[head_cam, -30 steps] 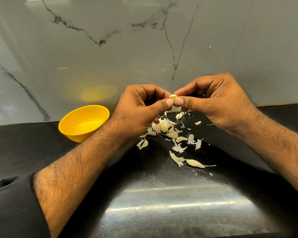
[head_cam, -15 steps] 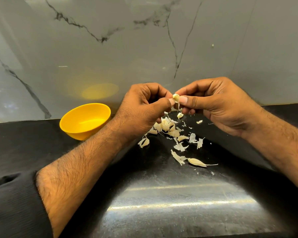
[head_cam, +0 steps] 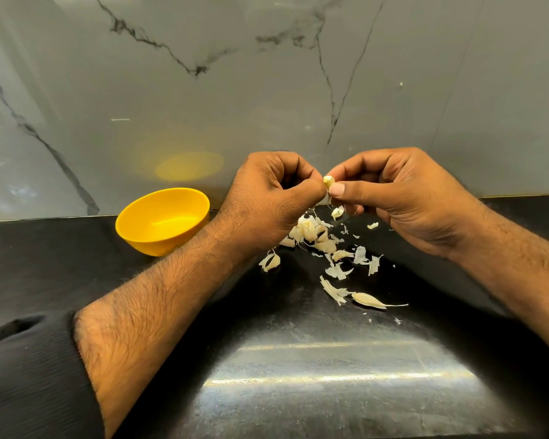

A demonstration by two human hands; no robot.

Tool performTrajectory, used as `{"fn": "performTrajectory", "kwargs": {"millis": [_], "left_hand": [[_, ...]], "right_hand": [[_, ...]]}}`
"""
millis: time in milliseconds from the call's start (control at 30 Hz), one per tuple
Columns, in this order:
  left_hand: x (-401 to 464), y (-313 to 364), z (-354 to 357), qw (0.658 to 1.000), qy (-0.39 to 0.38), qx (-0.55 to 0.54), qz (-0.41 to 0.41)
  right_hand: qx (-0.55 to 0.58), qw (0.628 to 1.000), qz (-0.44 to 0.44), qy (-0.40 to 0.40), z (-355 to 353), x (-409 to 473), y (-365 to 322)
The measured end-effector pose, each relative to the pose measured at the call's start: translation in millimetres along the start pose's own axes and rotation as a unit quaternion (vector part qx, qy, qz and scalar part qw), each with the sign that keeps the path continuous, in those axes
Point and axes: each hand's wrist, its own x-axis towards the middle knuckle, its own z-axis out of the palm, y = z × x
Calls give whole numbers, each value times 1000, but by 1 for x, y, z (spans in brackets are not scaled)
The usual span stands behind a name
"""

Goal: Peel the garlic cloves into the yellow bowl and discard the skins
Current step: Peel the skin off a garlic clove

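A small pale garlic clove [head_cam: 328, 182] is pinched between my left hand [head_cam: 267, 198] and my right hand [head_cam: 400, 198], held above the black counter. Both thumbs meet at the clove, and a thin strip of skin hangs below it. Under the hands lies a heap of garlic cloves and loose skins [head_cam: 314, 234]. One unpeeled clove [head_cam: 368, 300] with a long tail lies nearer to me. The yellow bowl [head_cam: 162, 221] stands to the left by the wall; I see nothing inside it.
Papery skin scraps [head_cam: 358, 258] are scattered over the black counter [head_cam: 298, 375]. A grey marble wall [head_cam: 267, 90] rises right behind the hands and the bowl. My dark sleeve [head_cam: 29, 375] covers the lower left corner.
Both hands stay together at the clove, with small shifts of the fingers. A strip of skin has come loose and hangs below the clove.
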Motion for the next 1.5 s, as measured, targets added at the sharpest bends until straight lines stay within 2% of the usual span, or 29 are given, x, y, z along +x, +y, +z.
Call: {"fn": "performTrajectory", "kwargs": {"millis": [100,267,400,500,633,800,1000,1233,1500], "left_hand": [[0,0,0,1000,3,-9,-3],[-1,0,1,1000,0,-6,-7],[-1,2,4,1000,6,12,-9],[-2,3,6,1000,9,18,-14],[-2,3,5,1000,8,17,-14],[-3,5,2,999,6,52,-3],[-2,3,-4,997,5,71,-15],[-1,1,-4,999,11,46,19],[-3,3,-2,989,15,137,57]], "right_hand": [[-48,999,-17,0,2,0,0],[-60,996,-51,37,2,-2,-1],[-86,994,-53,33,3,-1,-1],[-71,996,-36,28,4,0,-1],[40,999,30,4,2,2,-1],[96,991,92,-16,-3,2,-3],[85,991,99,-1,-7,1,-5],[51,994,92,10,-6,0,-6],[17,995,101,9,-6,0,-5]]}}
